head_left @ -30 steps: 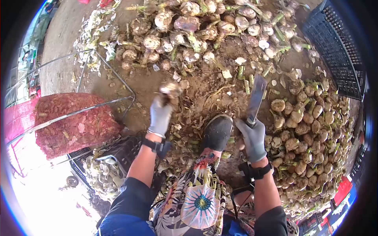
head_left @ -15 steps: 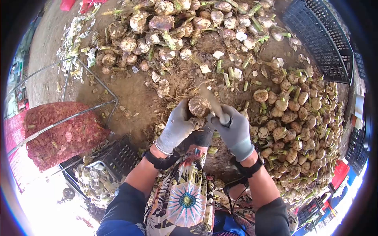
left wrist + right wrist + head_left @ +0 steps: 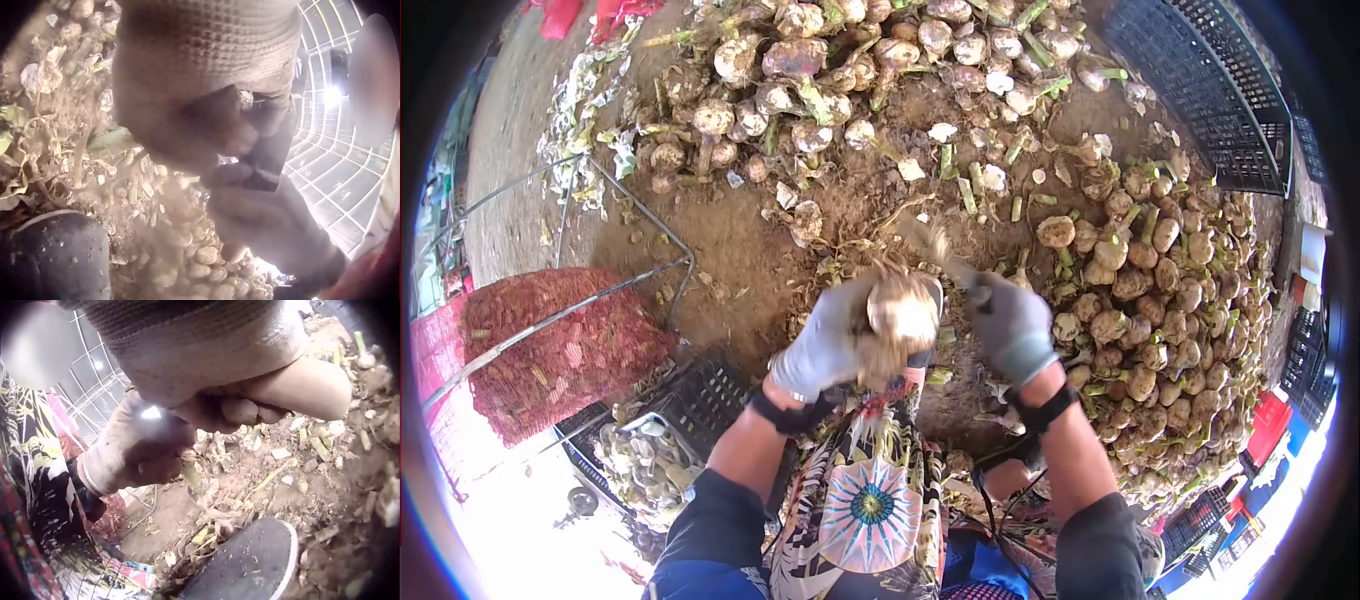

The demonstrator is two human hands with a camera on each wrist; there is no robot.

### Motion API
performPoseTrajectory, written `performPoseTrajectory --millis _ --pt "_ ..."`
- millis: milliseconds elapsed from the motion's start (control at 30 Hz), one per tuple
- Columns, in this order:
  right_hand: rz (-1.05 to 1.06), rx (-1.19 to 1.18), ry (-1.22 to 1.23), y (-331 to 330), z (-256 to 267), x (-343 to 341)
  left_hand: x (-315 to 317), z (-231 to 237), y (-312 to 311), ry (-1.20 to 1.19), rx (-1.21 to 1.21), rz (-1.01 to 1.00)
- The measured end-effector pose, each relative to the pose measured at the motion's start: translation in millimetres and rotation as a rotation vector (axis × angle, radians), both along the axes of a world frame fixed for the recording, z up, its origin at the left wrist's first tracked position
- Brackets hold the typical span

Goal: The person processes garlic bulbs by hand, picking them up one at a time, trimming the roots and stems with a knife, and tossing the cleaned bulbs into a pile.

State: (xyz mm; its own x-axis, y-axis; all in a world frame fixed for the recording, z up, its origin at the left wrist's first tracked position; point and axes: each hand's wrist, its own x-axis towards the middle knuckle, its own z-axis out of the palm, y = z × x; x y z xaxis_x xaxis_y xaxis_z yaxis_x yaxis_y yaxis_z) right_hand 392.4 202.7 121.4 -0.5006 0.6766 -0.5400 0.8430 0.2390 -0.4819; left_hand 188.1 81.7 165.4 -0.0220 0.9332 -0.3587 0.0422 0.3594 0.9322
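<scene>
Grey-gloved, the left hand [image 3: 822, 342] grips a bulb [image 3: 903, 312] — blurred, so exact finger placement is hard to read. Just beside it, the right hand [image 3: 1012, 325] holds a knife [image 3: 952, 268]. Farther out: shoe [image 3: 250, 565], heap [image 3: 1160, 330], sack [image 3: 565, 350] — and crate [image 3: 1200, 90].

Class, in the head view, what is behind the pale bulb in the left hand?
Part of a dark shoe shows past the edge of the pale bulb. The bulb and left hand cover whatever else is directly behind them, so that cannot be seen.
</scene>
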Motion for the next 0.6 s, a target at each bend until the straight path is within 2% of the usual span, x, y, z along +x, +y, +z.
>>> performPoseTrajectory --millis 33,67,100,167,300,367,400,433,500,533,600 --pt "0.037 0.138 -0.040 1.8 -25.3 19.2 5.8 7.4 2.0 -0.335 0.054 0.173" --pt "-0.046 0.049 0.041 3.3 -25.0 20.8 9.5 5.2 1.0 -0.427 -0.075 0.236" --pt "-0.135 -0.051 0.107 -3.8 -20.1 27.0 3.8 -6.4 0.3 -0.209 -0.112 0.169" --pt "-0.227 -0.126 0.317 -10.7 -18.7 20.1 1.7 -14.8 5.2 -0.053 -0.109 0.115" --pt "-0.210 -0.290 0.384 -7.1 -0.6 0.0 6.6 -19.0 8.0 -0.003 -0.108 0.177" --pt "-0.177 -0.324 0.383 -3.1 8.0 -10.0 3.0 -25.6 5.2 0.381 0.145 0.024" --pt "-0.104 -0.261 0.379 -1.2 18.0 -17.7 4.4 -26.1 5.2 0.306 0.019 0.011" --pt "-0.030 -0.197 0.375 0.7 22.5 -22.1 4.1 -26.8 7.2 0.308 0.017 0.013" --pt "-0.014 -0.202 0.387 4.9 14.5 -21.6 -0.3 -26.5 12.9 0.800 0.385 -0.327" --pt "-0.001 -0.211 0.395 4.3 8.0 -18.1 -1.9 -17.8 11.4 0.883 0.343 -0.460" --pt "0.058 -0.143 0.135 3.1 -29.5 13.8 -1.7 -6.6 16.2 0.867 0.396 -0.390"
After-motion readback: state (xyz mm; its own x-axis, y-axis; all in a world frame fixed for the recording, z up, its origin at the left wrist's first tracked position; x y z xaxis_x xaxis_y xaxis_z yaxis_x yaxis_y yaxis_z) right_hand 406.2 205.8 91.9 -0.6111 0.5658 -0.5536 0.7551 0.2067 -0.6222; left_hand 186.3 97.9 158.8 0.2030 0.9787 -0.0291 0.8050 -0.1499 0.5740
